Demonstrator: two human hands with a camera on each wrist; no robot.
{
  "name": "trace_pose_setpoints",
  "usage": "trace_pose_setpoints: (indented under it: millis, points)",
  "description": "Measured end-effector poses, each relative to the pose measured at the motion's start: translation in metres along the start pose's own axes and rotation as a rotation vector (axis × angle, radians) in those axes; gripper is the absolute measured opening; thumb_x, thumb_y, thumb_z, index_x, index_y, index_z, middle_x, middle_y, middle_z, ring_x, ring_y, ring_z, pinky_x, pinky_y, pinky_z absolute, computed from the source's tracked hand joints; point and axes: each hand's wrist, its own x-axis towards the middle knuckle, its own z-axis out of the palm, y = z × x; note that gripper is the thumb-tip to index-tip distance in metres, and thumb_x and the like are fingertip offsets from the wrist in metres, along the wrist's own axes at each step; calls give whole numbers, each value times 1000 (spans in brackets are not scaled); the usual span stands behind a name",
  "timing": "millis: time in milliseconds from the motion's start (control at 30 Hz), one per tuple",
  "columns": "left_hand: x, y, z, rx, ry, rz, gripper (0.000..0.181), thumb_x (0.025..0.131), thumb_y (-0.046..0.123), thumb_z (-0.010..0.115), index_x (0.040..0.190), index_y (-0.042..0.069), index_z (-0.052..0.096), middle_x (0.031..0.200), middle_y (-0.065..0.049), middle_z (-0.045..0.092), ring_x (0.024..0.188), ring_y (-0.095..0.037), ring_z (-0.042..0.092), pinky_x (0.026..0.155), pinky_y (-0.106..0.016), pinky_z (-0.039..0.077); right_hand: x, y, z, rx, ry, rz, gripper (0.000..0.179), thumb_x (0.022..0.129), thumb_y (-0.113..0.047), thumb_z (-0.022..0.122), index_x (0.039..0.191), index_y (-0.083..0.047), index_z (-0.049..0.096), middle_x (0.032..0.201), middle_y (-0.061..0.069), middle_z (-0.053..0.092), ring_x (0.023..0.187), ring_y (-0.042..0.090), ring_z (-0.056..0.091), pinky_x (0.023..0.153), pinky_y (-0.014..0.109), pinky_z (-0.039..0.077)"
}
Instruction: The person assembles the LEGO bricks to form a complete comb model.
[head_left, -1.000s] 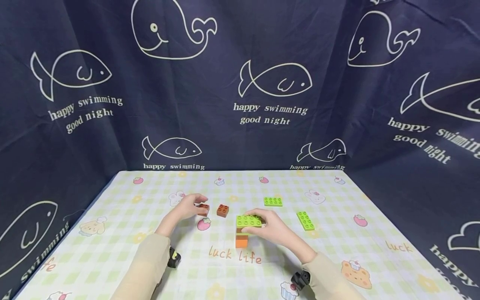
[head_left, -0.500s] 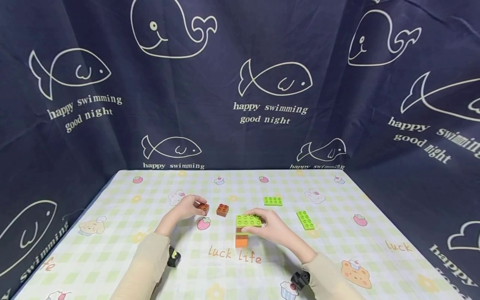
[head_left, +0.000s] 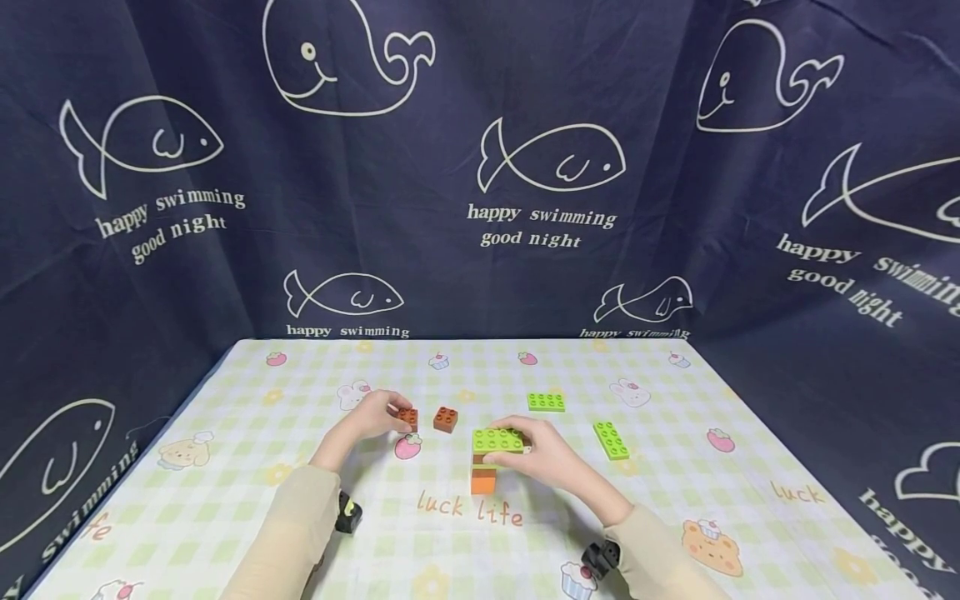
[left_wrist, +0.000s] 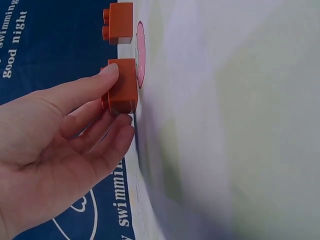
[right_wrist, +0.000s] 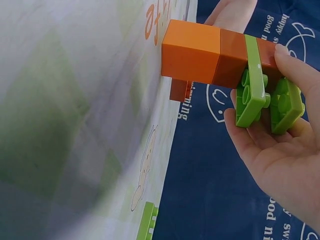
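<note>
My left hand [head_left: 381,415] pinches a reddish-brown toy building brick [left_wrist: 123,86] with four studs, thumb on the near side and fingertips at the other. A matching brown brick [head_left: 446,419] stands just right of it. My right hand [head_left: 543,450] grips the upper part of a brick stack [right_wrist: 192,51], its thumb on a brown brick and its fingers behind. The stack has an orange brick [head_left: 483,484] at the bottom, then brown and light-green layers, topped by a green eight-stud plate [head_left: 497,440]. Both green plates jut out sideways toward the right hand.
Two loose light-green eight-stud plates, a farther plate [head_left: 546,403] and a right-hand plate [head_left: 611,441], lie beyond and right of the stack. A checked cloth [head_left: 420,550] covers the table. A dark-blue printed curtain [head_left: 480,292] hangs behind and at both sides.
My left hand's fingers have closed in on the brown brick, and more of its studded top shows. The right hand and the stack stay in place.
</note>
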Motion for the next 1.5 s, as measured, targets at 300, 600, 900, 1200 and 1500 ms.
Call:
trace_pose_setpoints:
  millis: [300, 600, 900, 1200, 1500]
  points:
    - [-3, 5, 1, 31, -21, -11, 37, 69, 1, 77, 103, -3, 65, 97, -12, 67, 88, -22, 62, 87, -41, 49, 0, -1, -1, -11, 2, -5, 49, 78, -39, 73, 117, -10, 63, 117, 5, 65, 107, 19, 60, 94, 34, 49]
    - [-4, 6, 0, 39, -18, 2, 34, 68, 1, 77, 100, -2, 65, 93, -10, 66, 86, -21, 61, 86, -40, 49, 0, 0, -1, -13, 1, -5, 48, 78, -39, 73, 117, -12, 63, 118, 4, 65, 106, 18, 60, 93, 32, 49]
    - [-3, 6, 3, 3, -8, -10, 34, 71, 3, 77, 102, -1, 64, 91, -9, 66, 84, -20, 62, 84, -38, 51, 0, 2, 0, -17, 0, -1, 50, 78, -39, 73, 117, -10, 63, 118, 4, 65, 106, 19, 60, 93, 34, 49]
    - [-5, 7, 4, -38, 16, 13, 33, 74, 2, 75, 105, 0, 64, 93, -8, 66, 84, -19, 64, 79, -35, 53, 0, 3, 0, -11, 5, 4, 51, 78, -40, 73, 117, -10, 63, 118, 4, 64, 109, 19, 59, 96, 38, 48]
    - [-14, 12, 4, -54, 25, 50, 36, 73, 5, 76, 106, 1, 63, 96, -7, 67, 90, -22, 64, 87, -41, 51, 0, 5, 0, -34, 1, -19, 46, 80, -39, 72, 116, -12, 64, 118, 6, 65, 106, 21, 59, 90, 31, 50]
